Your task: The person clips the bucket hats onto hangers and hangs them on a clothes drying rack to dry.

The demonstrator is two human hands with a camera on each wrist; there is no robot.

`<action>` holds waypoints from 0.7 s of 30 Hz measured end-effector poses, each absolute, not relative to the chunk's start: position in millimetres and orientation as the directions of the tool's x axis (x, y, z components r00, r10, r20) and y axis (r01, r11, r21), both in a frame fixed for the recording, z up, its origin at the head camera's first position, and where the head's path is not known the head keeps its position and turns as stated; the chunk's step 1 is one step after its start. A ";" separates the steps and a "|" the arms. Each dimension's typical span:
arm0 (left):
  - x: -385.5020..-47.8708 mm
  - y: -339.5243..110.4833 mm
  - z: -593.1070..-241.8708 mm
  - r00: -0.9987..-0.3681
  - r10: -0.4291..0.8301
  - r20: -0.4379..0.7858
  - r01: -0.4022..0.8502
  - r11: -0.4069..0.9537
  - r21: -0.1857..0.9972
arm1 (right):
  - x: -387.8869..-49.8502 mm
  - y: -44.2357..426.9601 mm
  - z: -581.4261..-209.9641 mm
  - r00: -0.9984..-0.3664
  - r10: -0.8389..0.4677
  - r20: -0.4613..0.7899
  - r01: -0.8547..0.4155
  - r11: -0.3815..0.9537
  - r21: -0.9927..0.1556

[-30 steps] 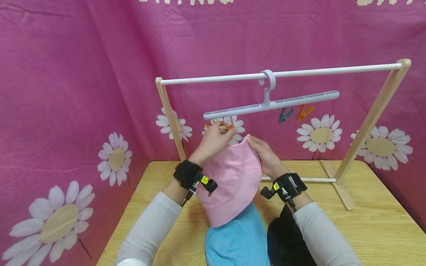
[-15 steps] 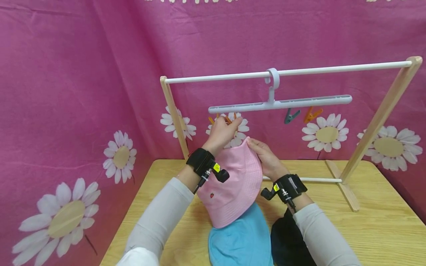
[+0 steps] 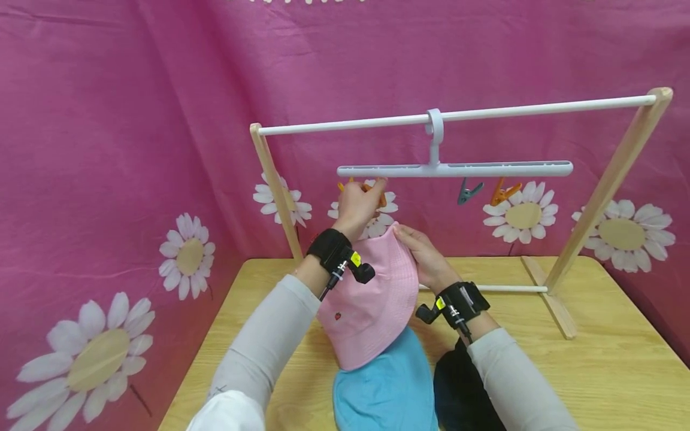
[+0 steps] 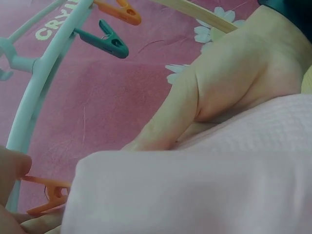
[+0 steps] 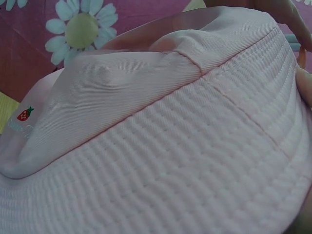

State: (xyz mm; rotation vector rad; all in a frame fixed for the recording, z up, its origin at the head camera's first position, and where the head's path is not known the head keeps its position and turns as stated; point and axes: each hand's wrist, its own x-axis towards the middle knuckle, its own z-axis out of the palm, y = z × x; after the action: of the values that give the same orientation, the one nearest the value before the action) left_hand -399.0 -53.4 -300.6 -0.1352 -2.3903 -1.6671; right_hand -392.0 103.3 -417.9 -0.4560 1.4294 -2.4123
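Observation:
My left hand (image 3: 357, 206) is raised at the left half of a white hanger (image 3: 485, 169) and pinches an orange clothespin (image 4: 57, 192) that hangs from it. With thumb and fingers, my right hand (image 3: 426, 256) grips the brim edge of a pink bucket hat (image 3: 377, 299), just below and to the right of the left hand. The hat hangs tilted, and a small strawberry mark (image 5: 24, 114) shows on its side. In the left wrist view, the clothespin stands just left of the hat edge; whether they touch I cannot tell.
The hanger hooks over the white rod (image 3: 539, 110) of a wooden stand (image 3: 604, 197). A grey-green clothespin (image 3: 469, 191) and another orange clothespin (image 3: 504, 193) hang on its right half. A blue hat (image 3: 385, 389) and a black cloth item (image 3: 463, 389) lie on the wooden table (image 3: 620, 359).
The hanger has swung from tilted to nearly level. My left hand has risen slightly with the clothespin in its grasp. The right hand and the pink hat have barely moved.

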 end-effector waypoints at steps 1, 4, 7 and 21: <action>-399.1 -54.2 -300.5 -0.969 -0.055 0.239 0.208 0.330 0.921 | -392.0 102.0 -417.3 -0.903 -0.413 0.118 0.092 -0.455 -0.886; -400.2 -55.8 -300.7 -0.967 -0.066 0.246 0.215 0.307 0.927 | -392.0 100.1 -415.9 -0.901 -0.418 0.120 0.092 -0.453 -0.887; -400.2 -56.9 -300.1 -0.965 -0.068 0.254 0.222 0.308 0.925 | -392.9 99.9 -415.9 -0.904 -0.409 0.121 0.088 -0.456 -0.885; -399.6 -61.8 -301.0 -0.925 -0.031 0.379 0.309 0.521 0.796 | -396.0 94.4 -413.4 -0.923 -0.354 0.150 0.061 -0.519 -0.853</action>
State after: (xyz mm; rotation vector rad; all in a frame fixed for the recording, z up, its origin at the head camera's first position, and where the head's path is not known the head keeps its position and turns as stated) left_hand -399.6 -61.8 -301.0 -0.2301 -2.4188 -1.3670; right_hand -396.0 94.4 -413.4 -0.4506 1.3879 -2.5050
